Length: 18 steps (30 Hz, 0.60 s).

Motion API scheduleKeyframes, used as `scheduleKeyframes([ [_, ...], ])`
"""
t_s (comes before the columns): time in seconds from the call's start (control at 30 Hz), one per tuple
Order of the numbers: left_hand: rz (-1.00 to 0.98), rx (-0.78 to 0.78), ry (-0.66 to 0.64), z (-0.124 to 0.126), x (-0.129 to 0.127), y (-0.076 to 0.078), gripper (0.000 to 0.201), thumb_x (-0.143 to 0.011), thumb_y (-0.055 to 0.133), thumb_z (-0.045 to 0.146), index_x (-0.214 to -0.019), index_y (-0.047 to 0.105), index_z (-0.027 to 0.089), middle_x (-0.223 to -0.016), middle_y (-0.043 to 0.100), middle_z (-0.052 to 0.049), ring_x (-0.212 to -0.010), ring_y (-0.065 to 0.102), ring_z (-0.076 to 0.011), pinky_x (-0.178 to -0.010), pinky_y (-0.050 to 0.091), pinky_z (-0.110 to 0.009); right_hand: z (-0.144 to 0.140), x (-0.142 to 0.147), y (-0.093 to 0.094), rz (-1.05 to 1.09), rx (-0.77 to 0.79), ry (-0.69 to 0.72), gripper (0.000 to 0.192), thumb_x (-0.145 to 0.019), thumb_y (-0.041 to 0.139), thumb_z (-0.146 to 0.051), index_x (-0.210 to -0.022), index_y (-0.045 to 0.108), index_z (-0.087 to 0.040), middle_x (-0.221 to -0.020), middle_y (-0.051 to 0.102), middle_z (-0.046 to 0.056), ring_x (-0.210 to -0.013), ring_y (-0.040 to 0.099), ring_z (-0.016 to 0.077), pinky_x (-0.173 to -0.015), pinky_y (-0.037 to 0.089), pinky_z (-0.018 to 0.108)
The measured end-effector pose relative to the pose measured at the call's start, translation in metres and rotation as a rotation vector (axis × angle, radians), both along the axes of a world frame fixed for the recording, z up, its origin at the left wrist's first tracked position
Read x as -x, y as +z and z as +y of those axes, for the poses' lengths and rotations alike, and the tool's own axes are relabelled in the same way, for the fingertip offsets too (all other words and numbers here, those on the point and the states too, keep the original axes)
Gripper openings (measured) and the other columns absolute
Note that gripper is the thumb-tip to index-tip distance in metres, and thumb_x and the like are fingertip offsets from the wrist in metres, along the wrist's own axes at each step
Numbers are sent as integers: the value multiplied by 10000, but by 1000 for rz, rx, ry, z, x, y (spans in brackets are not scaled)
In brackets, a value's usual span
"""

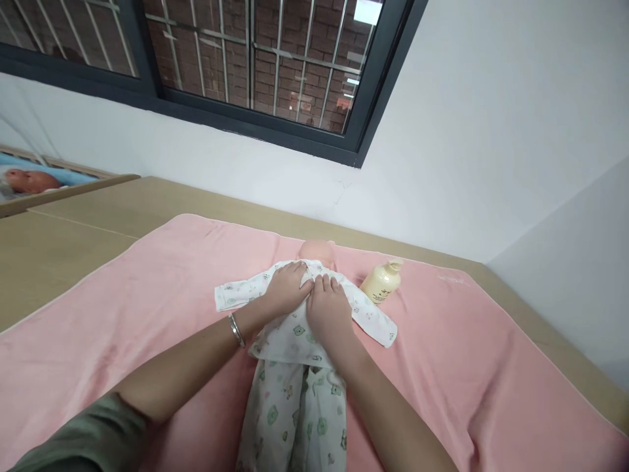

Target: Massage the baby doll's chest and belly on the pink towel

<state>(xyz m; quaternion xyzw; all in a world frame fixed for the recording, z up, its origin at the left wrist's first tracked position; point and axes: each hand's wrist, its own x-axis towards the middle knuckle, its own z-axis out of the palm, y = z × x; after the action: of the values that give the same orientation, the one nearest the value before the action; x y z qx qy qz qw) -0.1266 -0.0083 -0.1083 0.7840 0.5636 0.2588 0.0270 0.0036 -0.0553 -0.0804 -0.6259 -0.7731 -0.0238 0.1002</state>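
A doll (316, 250) lies on its back on a pink blanket (162, 282), its head just showing past the collar. It wears a white printed baby shirt (295, 334) with the sleeves spread to both sides, and matching baby trousers (280, 406). On the chest, close to the collar, my left hand (287, 288) has its fingers closed on the shirt front. Right beside it, nearly touching, my right hand (330, 311) grips the shirt's other side with bent fingers. What lies under my palms is hidden.
A cream pump bottle (382, 282) leans by the right sleeve. The blanket covers a tan padded surface (98, 203) that meets the white wall (472, 118). At far left, another doll (32, 181) lies in a wooden-edged cot. A dark-framed window (265, 124) is above.
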Motion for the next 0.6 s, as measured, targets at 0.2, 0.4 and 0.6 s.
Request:
scheduleKeyframes([
  [0.2, 114, -86, 86, -21, -18, -5, 435, -1011, 359, 266, -1341, 568, 74, -1371, 624, -219, -1307, 554, -342, -1067, 441, -502, 28, -25, 0, 185, 79, 57, 518, -1058, 313, -279, -1509, 460, -71, -1580, 440, 165, -1499, 356, 255, -1227, 267, 391],
  [0.4, 175, -86, 50, -31, -22, 2, 428, -983, 387, 218, -1328, 590, 66, -1359, 631, -211, -1297, 564, -340, -1063, 447, -468, 31, -27, 2, 146, 67, 5, 505, -1062, 316, -278, -1500, 454, -67, -1574, 446, 165, -1485, 363, 295, -1221, 256, 456],
  [0.6, -35, -25, 111, -11, -10, -1, 433, -976, 408, 286, -1325, 603, 119, -1382, 644, -137, -1308, 562, -284, -1125, 425, -432, 4, -7, 13, -46, 5, -14, 418, -1047, 329, -240, -1254, 645, -61, -1261, 686, 212, -1237, 600, 322, -1077, 405, 414],
])
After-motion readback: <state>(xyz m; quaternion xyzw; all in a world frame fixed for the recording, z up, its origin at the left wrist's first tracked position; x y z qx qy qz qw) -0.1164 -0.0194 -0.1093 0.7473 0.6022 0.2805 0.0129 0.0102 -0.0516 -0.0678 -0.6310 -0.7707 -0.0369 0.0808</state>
